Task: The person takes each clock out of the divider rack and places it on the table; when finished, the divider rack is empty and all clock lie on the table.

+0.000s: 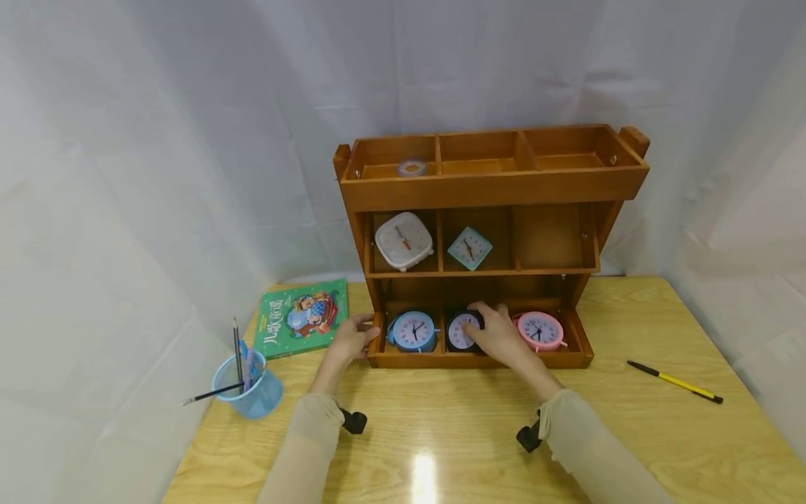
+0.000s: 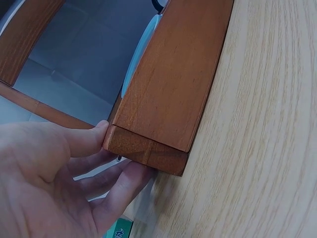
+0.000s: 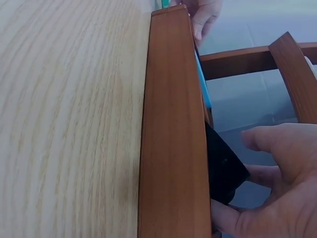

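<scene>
A brown wooden three-tier rack [image 1: 494, 189] stands on the table. My left hand [image 1: 354, 339] grips its lower left end; in the left wrist view, the thumb lies at the upper edge of the end panel [image 2: 146, 151] and fingers reach the lower side. In the bottom middle compartment sits a black alarm clock [image 1: 462, 336], tilted back. My right hand [image 1: 500, 336] holds it, its dark body [image 3: 223, 171] between the fingers in the right wrist view. A blue alarm clock [image 1: 413, 331] is left of it, a pink alarm clock [image 1: 539, 331] right.
The middle tier holds a white clock [image 1: 404, 241] and a mint-green square clock [image 1: 470, 248]. A tape roll [image 1: 412, 168] lies in the top tier. Left are a green book [image 1: 301, 318] and a blue pen cup [image 1: 255, 399]; right, a yellow-black pen [image 1: 676, 382].
</scene>
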The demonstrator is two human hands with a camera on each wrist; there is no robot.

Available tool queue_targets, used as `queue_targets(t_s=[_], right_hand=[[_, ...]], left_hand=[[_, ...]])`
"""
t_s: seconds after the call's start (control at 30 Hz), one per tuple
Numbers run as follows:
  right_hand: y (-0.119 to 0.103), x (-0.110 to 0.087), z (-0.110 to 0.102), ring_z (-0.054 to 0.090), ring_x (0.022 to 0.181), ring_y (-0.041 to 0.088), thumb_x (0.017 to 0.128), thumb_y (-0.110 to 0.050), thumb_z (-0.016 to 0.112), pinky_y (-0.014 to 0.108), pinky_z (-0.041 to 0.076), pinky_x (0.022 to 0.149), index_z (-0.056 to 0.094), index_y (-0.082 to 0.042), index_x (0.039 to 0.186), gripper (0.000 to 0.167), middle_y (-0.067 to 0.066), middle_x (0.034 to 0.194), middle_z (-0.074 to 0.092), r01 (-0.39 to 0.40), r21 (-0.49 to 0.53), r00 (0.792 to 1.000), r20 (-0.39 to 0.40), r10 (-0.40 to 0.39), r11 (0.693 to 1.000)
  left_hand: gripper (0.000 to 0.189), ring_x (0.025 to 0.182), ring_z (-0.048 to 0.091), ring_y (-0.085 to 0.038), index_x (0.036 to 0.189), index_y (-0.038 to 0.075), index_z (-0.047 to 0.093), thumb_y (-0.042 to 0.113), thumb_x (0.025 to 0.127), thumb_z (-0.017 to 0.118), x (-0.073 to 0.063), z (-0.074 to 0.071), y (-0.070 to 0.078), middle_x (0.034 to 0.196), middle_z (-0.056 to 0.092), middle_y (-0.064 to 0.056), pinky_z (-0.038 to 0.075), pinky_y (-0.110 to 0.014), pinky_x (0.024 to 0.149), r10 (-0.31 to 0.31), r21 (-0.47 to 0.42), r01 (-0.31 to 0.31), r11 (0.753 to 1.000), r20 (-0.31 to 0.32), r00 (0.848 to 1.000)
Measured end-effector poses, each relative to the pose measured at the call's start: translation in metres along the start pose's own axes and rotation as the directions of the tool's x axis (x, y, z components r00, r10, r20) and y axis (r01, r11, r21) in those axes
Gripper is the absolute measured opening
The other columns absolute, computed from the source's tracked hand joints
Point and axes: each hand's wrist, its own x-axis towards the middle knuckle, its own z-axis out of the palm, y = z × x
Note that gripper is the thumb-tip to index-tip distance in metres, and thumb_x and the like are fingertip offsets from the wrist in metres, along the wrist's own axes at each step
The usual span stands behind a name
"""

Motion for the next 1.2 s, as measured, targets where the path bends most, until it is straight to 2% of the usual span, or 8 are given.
queue_targets(t_s=[0.17,0.27,0.5,0.6,0.73,0.87,1.1,1.2], right_hand=[[-0.001,0.000,-0.003,0.062,0.114,0.045,0.103,-0.033,0.066,0.055,0.058,0.088,0.051,-0.008,0.151,0.056,0.041,0.148,0.040,-0.020,0.050,0.999,0.047,0.017,0.999],[-0.002,0.002,-0.004,0.062,0.115,0.043,0.103,-0.032,0.066,0.052,0.057,0.089,0.050,-0.008,0.152,0.057,0.038,0.148,0.048,-0.002,0.067,0.997,0.073,-0.003,0.998],[0.000,0.005,-0.008,0.068,0.072,0.028,0.105,-0.021,0.065,0.036,0.056,0.071,0.045,-0.007,0.158,0.059,0.031,0.153,0.053,0.033,0.125,0.988,0.143,-0.051,0.992],[0.000,0.005,-0.008,0.067,0.072,0.024,0.104,-0.020,0.067,0.033,0.055,0.070,0.047,-0.008,0.157,0.058,0.031,0.154,0.052,0.042,0.129,0.989,0.132,-0.059,0.991],[0.000,0.005,-0.007,0.063,0.063,0.020,0.102,-0.020,0.069,0.031,0.053,0.062,0.050,-0.009,0.155,0.057,0.030,0.153,0.054,0.046,0.146,0.993,0.101,-0.061,0.988],[0.001,0.003,-0.008,0.064,0.059,0.024,0.101,-0.019,0.070,0.031,0.054,0.057,0.050,-0.011,0.155,0.058,0.029,0.152,0.055,0.047,0.178,0.996,0.068,-0.060,0.983],[0.005,-0.004,-0.015,0.071,0.064,0.030,0.102,-0.022,0.070,0.042,0.064,0.064,0.048,-0.016,0.156,0.059,0.028,0.158,0.049,0.035,0.262,0.997,0.054,-0.051,0.964],[0.003,-0.008,-0.016,0.073,0.065,0.033,0.102,-0.019,0.069,0.041,0.065,0.065,0.048,-0.015,0.156,0.058,0.029,0.156,0.049,0.029,0.349,0.998,0.036,-0.044,0.937]], left_hand=[[0.051,0.127,0.063,-0.044,0.156,0.000,0.046,0.012,0.108,0.059,-0.001,0.000,-0.001,0.146,0.058,-0.031,0.064,-0.052,0.092,0.002,0.021,-0.002,1.000,-0.003,1.000],[0.051,0.127,0.063,-0.045,0.156,-0.001,0.046,0.011,0.108,0.059,-0.001,0.000,-0.002,0.146,0.058,-0.031,0.064,-0.052,0.091,0.002,0.018,-0.002,1.000,-0.004,1.000],[0.050,0.116,0.067,-0.035,0.155,-0.001,0.047,0.011,0.108,0.059,0.000,0.002,-0.001,0.144,0.059,-0.032,0.065,-0.046,0.085,0.007,0.012,-0.007,1.000,-0.008,1.000],[0.050,0.113,0.067,-0.033,0.155,-0.001,0.047,0.010,0.108,0.059,0.000,0.002,-0.001,0.143,0.059,-0.032,0.065,-0.046,0.084,0.007,0.001,-0.007,1.000,-0.009,1.000],[0.050,0.122,0.066,-0.042,0.155,-0.002,0.046,0.011,0.108,0.059,0.000,0.001,-0.002,0.145,0.057,-0.033,0.064,-0.051,0.089,0.008,-0.007,-0.008,1.000,-0.006,1.000],[0.050,0.128,0.063,-0.046,0.155,-0.001,0.047,0.011,0.108,0.059,0.001,0.002,-0.001,0.146,0.057,-0.033,0.063,-0.053,0.093,0.010,-0.003,-0.010,1.000,-0.008,1.000],[0.049,0.124,0.065,-0.044,0.154,-0.002,0.048,0.008,0.107,0.059,0.003,0.006,-0.003,0.143,0.058,-0.033,0.065,-0.051,0.089,0.007,-0.033,-0.008,0.999,-0.015,1.000],[0.050,0.117,0.067,-0.037,0.154,-0.003,0.048,0.009,0.107,0.059,0.004,0.004,-0.004,0.142,0.058,-0.033,0.065,-0.047,0.085,0.011,-0.039,-0.011,0.999,-0.007,1.000]])
